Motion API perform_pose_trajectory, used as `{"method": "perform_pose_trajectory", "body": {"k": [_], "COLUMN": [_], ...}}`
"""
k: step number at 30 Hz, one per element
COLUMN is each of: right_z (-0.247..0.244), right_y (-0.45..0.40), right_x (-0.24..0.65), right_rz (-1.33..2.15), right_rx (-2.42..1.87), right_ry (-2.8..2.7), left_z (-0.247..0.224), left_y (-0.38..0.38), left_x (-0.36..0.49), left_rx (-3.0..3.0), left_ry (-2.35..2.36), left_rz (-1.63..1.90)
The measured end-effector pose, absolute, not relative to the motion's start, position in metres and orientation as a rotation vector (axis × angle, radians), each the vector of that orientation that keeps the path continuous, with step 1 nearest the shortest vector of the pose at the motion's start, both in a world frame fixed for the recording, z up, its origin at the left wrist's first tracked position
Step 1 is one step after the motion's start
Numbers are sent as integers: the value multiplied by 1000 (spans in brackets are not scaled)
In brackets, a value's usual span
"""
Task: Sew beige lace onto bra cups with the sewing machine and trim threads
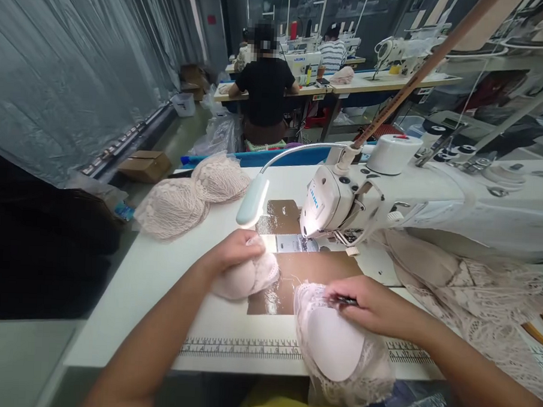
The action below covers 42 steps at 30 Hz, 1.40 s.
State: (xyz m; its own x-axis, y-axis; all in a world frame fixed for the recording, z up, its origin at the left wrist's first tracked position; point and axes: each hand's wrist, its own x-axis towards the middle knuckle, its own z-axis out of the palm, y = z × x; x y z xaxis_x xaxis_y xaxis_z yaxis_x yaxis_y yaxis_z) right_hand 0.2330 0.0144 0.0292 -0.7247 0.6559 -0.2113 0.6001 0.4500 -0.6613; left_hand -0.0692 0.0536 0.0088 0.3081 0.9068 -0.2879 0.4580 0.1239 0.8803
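My left hand (242,250) is closed on a pale pink padded bra cup (239,280), left of the sewing machine's needle area. Nearer to me, my right hand (361,300) is closed around a small dark tool (346,300), partly hidden by the fingers; its kind is unclear. Those fingers also rest at the lace edge of a second padded cup (335,344), which hangs over the table's front edge with its smooth inside facing up. The white sewing machine (328,200) stands just beyond both hands, its needle area lit by a small lamp (252,199).
Stacked lace cups (176,205) lie at the table's left back. More lace pieces (457,271) spread under the machine arm on the right. A printed ruler (247,347) runs along the front edge. Ahead, a person (265,89) in black sits at another machine.
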Motion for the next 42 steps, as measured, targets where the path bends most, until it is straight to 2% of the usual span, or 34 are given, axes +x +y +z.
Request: {"method": "perform_pose_trajectory", "body": {"k": [4, 8, 13, 19, 24, 33, 37, 42], "right_z": [31, 23, 8, -2, -2, 13, 16, 9], "right_y": [23, 30, 33, 32, 31, 33, 32, 32], "right_x": [201, 167, 159, 167, 168, 175, 177, 169], "right_rz": [1193, 1287, 1401, 1438, 1424, 1385, 1541, 1486], "right_rx": [-1276, -1169, -1065, -1117, -1141, -1175, -1042, -1056], "right_ry": [-2222, -2084, -1941, -1917, -1931, -2014, -2241, -2025], "left_z": [9, 11, 22, 32, 23, 29, 31, 30], "left_y": [44, 40, 37, 35, 35, 48, 49, 40], "left_x": [-55, -49, -56, -55, -46, -84, -92, -69], "left_rx": [1396, 1296, 1566, 1807, 1729, 1496, 1561, 1563], "left_ry": [1194, 1059, 1050, 1161, 1168, 973, 1110, 1091], "left_rz": [559, 588, 581, 602, 602, 186, 273, 381]}}
